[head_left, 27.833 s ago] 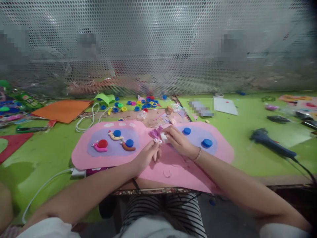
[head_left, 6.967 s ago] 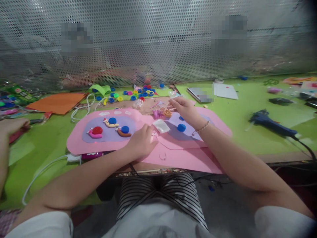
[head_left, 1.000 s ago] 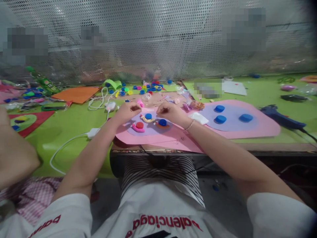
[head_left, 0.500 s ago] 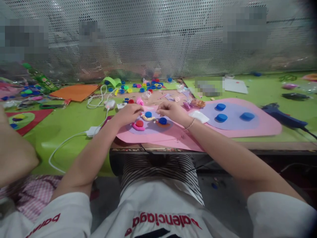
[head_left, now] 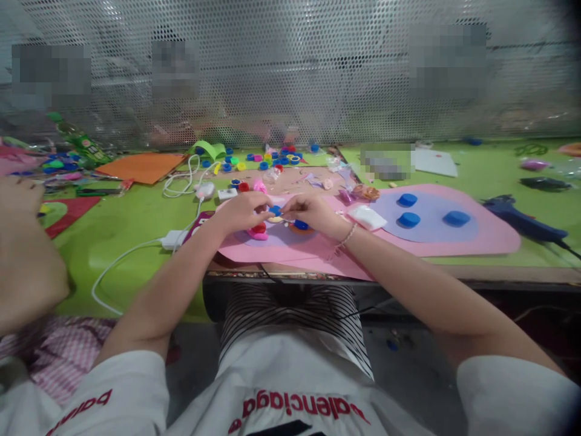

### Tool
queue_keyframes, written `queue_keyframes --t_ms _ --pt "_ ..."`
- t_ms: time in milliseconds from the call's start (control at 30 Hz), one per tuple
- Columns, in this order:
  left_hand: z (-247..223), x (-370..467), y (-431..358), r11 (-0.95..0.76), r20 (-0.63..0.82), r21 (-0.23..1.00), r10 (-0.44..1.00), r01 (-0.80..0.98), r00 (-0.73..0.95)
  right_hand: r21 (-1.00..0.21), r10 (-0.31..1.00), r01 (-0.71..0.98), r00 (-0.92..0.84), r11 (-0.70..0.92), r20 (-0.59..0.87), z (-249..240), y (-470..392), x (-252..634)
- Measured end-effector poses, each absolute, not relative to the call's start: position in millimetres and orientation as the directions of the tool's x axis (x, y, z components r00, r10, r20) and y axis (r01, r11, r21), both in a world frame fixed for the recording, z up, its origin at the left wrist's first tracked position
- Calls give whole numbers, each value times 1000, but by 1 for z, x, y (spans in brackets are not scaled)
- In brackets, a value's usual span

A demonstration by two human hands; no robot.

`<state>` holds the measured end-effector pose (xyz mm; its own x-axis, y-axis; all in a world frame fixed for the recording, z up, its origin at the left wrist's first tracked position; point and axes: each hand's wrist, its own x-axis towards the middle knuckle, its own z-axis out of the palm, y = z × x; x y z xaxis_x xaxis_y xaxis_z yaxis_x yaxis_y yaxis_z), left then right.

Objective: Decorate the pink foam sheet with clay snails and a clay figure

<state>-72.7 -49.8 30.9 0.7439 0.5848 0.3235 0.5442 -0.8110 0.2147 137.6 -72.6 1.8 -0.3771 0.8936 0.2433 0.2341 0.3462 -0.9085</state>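
A blue bottle cap (head_left: pixel 275 211) sits on a cream-coloured curved strip (head_left: pixel 275 220) over a purple and pink paper cutout (head_left: pixel 240 251). My left hand (head_left: pixel 245 212) closes its fingers at the cap's left side. From the right, my right hand (head_left: pixel 313 213) pinches thumb and finger together at the cap's edge; whatever is between the fingertips is too small to make out. Closer to me are a red cap (head_left: pixel 259 228) on a pink strip and a blue cap (head_left: pixel 301 224) on an orange-brown strip, partly covered by my hands.
To the right lies another pink and purple cutout (head_left: pixel 494 233) bearing three blue caps. Beyond it rests a blue glue gun (head_left: pixel 521 218). A white packet (head_left: pixel 367 217) lies by my right wrist. Loose caps (head_left: pixel 281 158) are scattered behind; a charger cable (head_left: pixel 200 209) runs left, near another person's arm (head_left: pixel 27 266).
Both hands have come inward, and their fingertips now meet around the middle blue cap. At the left, the other person's hand has come into view over the red paper.
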Motion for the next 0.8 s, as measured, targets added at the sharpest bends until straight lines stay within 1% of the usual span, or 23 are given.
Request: queue_keyframes --t_ms 67,200,267,367,500,633,700,800 --pt "31 -71 -52 -835 331 184 550 519 767 -913 887 206 -386 352 255 2 -75 135" --pt "30 -68 -54 -873 333 71 477 483 813 -920 880 164 -391 356 271 3 -82 128" --pt "29 -67 -55 -886 330 38 447 462 831 -921 878 157 -392 356 273 4 -86 125" --pt "28 -66 -55 -900 322 3 413 436 852 -896 867 199 -400 398 297 7 -91 123" --pt "28 -66 -55 -888 336 -56 413 456 846 -839 833 276 -454 469 317 11 -94 123" --pt "29 -65 -58 -879 366 -74 415 471 833 -830 827 288 -466 478 315 12 -94 123" --pt "30 -64 -59 -876 379 -70 418 476 825 -867 831 239 -477 437 287 11 -94 123" --pt "29 -63 -62 -859 438 -34 447 511 780 -958 841 51 -495 281 220 8 -90 125"
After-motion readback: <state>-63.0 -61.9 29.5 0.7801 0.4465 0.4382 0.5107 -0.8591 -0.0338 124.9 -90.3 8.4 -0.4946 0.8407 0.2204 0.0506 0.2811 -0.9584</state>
